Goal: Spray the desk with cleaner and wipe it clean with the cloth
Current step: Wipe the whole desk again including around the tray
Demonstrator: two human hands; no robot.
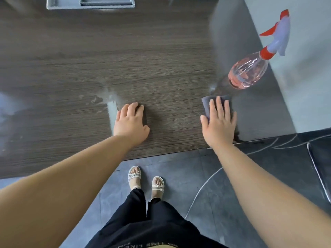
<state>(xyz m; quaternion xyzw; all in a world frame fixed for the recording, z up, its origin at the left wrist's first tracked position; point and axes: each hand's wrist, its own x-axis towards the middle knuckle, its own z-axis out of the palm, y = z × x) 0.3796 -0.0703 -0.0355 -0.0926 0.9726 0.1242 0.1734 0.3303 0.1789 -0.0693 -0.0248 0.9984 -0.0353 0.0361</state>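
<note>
Grey cloth (206, 105) looks soft and floppy, so flat-palm it, don't pinch. Right hand (220, 122) is spread on it near the bench (161, 68) front edge. Left hand (131, 120) rests loosely curled, apparently empty.

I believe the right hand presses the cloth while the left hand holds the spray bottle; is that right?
No: the head view shows the left hand resting on the desk, the spray bottle standing untouched; the right hand presses the cloth.

Office setting, as we read it: a dark wood-grain desk (143, 59) with a recessed grey cable box (89, 4), a grey side panel (304, 90), and dark floor tiles (179, 169).
</note>
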